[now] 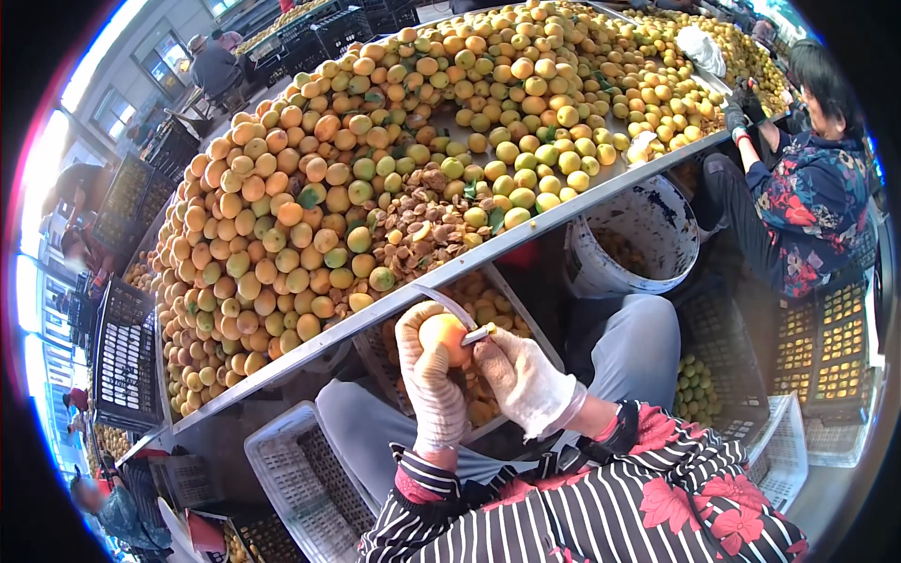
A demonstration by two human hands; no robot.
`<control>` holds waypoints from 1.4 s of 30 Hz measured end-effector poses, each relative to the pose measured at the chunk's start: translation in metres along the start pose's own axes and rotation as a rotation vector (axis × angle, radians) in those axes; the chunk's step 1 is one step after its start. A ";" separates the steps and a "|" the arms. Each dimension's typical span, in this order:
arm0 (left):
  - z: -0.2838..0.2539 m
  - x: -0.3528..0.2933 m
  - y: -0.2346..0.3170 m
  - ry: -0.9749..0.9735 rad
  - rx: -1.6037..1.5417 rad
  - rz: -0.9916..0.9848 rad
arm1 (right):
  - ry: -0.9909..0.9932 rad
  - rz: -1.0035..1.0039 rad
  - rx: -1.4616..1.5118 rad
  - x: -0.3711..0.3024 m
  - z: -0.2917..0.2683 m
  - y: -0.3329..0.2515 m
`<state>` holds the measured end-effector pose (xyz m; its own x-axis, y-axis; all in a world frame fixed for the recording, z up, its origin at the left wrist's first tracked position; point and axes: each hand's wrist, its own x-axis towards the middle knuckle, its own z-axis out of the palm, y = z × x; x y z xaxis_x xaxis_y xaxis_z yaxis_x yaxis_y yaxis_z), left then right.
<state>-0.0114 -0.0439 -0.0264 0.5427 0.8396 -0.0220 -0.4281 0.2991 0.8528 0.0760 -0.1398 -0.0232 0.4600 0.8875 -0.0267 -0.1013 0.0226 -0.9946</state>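
My left hand, in a pale knitted glove, is closed round an orange apricot above my lap. My right hand, in a worn whitish glove, pinches a small metal cutting tool against the fruit's right side. A thin curved grey strip runs up and left from the tool; whether it is part of it I cannot tell. Under both hands, a crate between my knees holds cut apricot pieces. Beyond the metal table edge lies a large heap of apricots.
Brown pits and scraps lie amid the heap. A stained white bucket stands right of my knee. An empty-looking pale crate sits at my left. On the right, a co-worker with gloved hands sits at the table near stacked crates.
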 end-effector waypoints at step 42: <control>0.001 -0.007 -0.001 0.044 -0.521 -0.260 | 0.106 -0.303 -0.584 -0.008 -0.005 0.006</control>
<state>-0.0136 -0.0502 -0.0259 0.6516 0.7236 -0.2276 -0.5900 0.6721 0.4474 0.0762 -0.1491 -0.0295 0.4798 0.8306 0.2828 0.5267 -0.0149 -0.8499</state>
